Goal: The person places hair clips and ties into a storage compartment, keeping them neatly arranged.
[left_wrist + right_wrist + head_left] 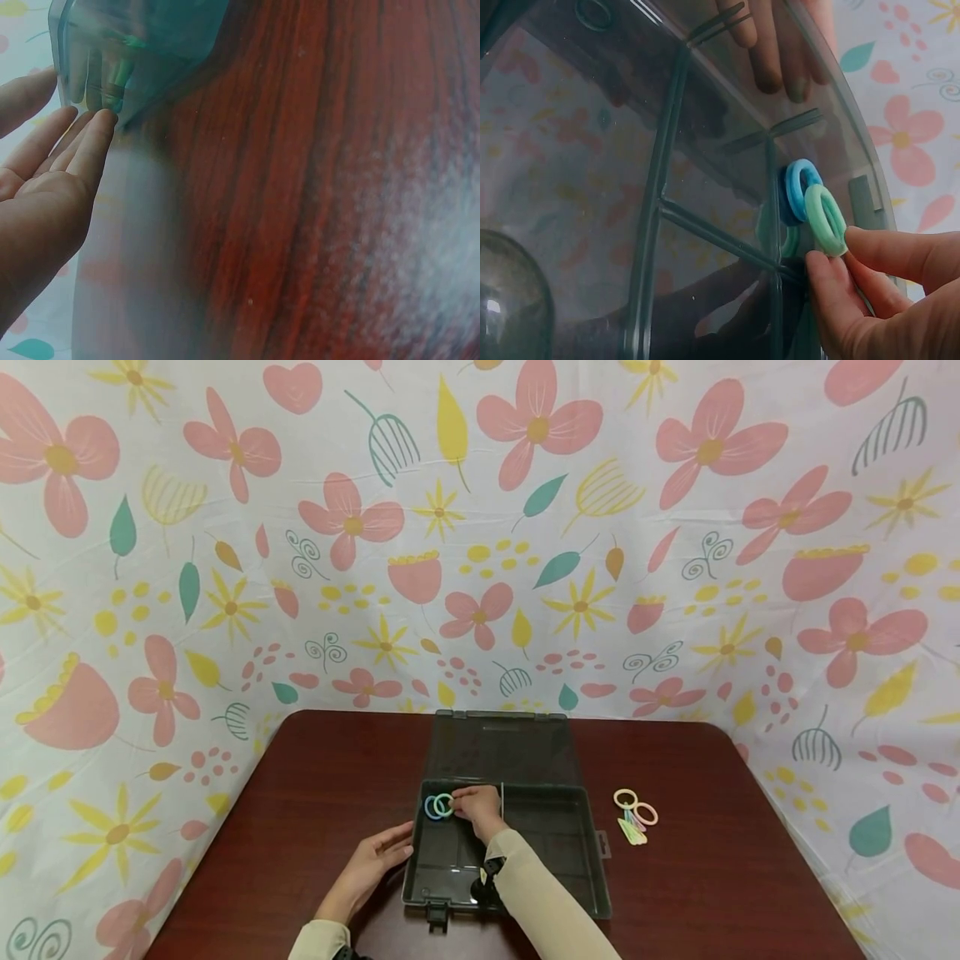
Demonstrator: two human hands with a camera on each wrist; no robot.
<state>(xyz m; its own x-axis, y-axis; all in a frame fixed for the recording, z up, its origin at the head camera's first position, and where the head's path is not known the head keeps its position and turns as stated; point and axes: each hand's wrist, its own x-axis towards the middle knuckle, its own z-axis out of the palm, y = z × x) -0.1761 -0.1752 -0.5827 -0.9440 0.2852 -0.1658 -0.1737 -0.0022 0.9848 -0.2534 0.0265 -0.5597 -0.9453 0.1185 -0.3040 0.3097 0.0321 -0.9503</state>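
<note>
On the left of the dark red-brown wooden table, the person's left hand lies flat with its fingers straight and together, the fingertips touching the outer left wall of the smoky translucent grey plastic compartment box. It holds nothing; it only rests against the box's side.

Further right, inside the box, the right hand reaches over the near edge into the back-left compartment. Its thumb and fingers are drawn together in a pinch on the mint-green plastic ring, which stands on edge rather than flat. Just behind it, touching or nearly touching, a light-blue plastic ring leans against the box's left wall, also upright. From the grip, both rings lie to the left, toward the wall where the left hand rests outside; the green ring is the nearer of the two to the right fingers, the blue one sits between it and the wall. The right hand is plainly the nearer hand to both, since the wall separates the left hand from them.

The box's hinged lid lies open, folded back away from the person.

To the right of the box, well apart from either hand, a small cluster of pastel rings and flat strips lies on the table: cream, pink and pale green pieces, overlapping.
</note>
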